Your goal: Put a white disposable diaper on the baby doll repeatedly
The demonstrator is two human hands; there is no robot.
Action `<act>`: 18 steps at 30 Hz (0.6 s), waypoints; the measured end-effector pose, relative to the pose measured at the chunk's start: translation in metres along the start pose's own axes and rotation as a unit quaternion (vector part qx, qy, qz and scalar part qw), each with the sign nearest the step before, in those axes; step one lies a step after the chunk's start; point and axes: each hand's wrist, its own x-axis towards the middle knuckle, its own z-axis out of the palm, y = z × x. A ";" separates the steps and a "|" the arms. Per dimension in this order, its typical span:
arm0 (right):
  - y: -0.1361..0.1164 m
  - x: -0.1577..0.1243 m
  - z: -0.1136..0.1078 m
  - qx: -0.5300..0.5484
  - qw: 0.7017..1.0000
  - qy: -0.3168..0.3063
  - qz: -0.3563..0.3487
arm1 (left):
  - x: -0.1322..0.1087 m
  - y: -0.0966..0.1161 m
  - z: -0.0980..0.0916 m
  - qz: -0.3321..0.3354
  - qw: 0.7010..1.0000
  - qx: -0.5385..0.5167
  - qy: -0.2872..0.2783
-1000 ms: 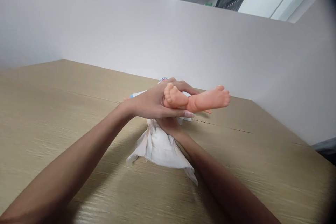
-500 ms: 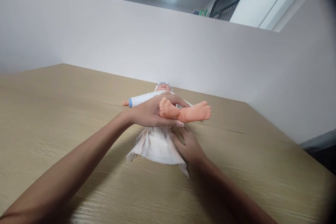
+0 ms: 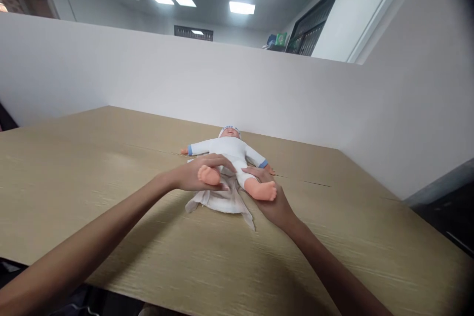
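Observation:
A baby doll [image 3: 227, 146] in a white suit with blue cuffs and a white cap lies on its back, its feet toward me. Under its hips a white diaper [image 3: 225, 201] is spread out, one flap reaching toward me. My left hand [image 3: 202, 173] is wrapped around the doll's leg on the left, with the bare foot showing in front of the palm. Around the other leg, my right hand [image 3: 272, 202] has its fingers on the thigh and its palm beneath the foot. The legs are apart.
The wooden table [image 3: 155, 237] has a thin seam running across it. Behind the doll rises a white partition [image 3: 222, 84], with a glazed upper part to the left. A dark object [image 3: 444, 202] stands past the table's right edge.
The doll's legs, held together by my left hand before, are now spread apart. My right hand has moved from beside the diaper up to the leg on the right. The view has tilted up.

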 end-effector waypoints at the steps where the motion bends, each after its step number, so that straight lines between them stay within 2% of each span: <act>1: 0.002 -0.004 -0.005 -0.014 1.000 -0.020 -0.019 | -0.009 -0.004 -0.004 0.003 1.000 0.014 -0.001; 5: 0.017 -0.021 -0.012 -0.114 0.981 -0.088 -0.128 | -0.047 -0.030 -0.010 0.088 0.994 0.061 -0.012; 8: 0.033 -0.032 -0.004 -0.198 0.959 -0.082 -0.184 | -0.069 -0.051 0.000 0.122 0.988 0.095 -0.027; 12: 0.046 -0.039 0.006 -0.240 0.946 -0.067 -0.208 | -0.085 -0.068 0.017 0.127 0.981 0.138 -0.040; 18: 0.044 -0.042 0.004 -0.241 0.948 -0.083 -0.189 | -0.093 -0.078 0.029 0.101 0.984 0.131 -0.063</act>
